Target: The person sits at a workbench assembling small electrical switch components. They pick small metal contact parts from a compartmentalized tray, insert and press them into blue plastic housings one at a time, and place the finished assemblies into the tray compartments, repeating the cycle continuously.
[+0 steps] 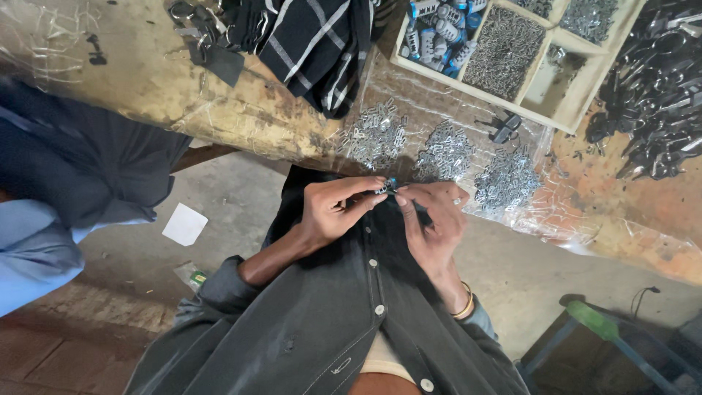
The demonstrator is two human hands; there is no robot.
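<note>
Small metal part (386, 186): pinched between both hands at frame centre, just at the near edge of the workbench; blue bit showing, exact shape too small to tell.
Left hand (338, 208): at 9 o'clock of the part, thumb and forefinger narrowed onto it.
Right hand (433, 219): at 3 o'clock of the part, fingertips closed on its other end; ring on one finger, gold bangle (463, 301) at the wrist.
Step in hand: likely fitting or joining two tiny pieces, held close over the dark shirt (322, 322).
Next move calls for: steady fingertip pressure, fine alignment, no slip off the bench edge.
Loose silver pieces (446, 150): three heaps on clear plastic sheet, at 12 to 2 o'clock beyond the hands.
Divided tray (578, 95): farther, at 1 o'clock, compartments of small metal parts.
Checked cloth (314, 44): far, at 11 o'clock.
</note>
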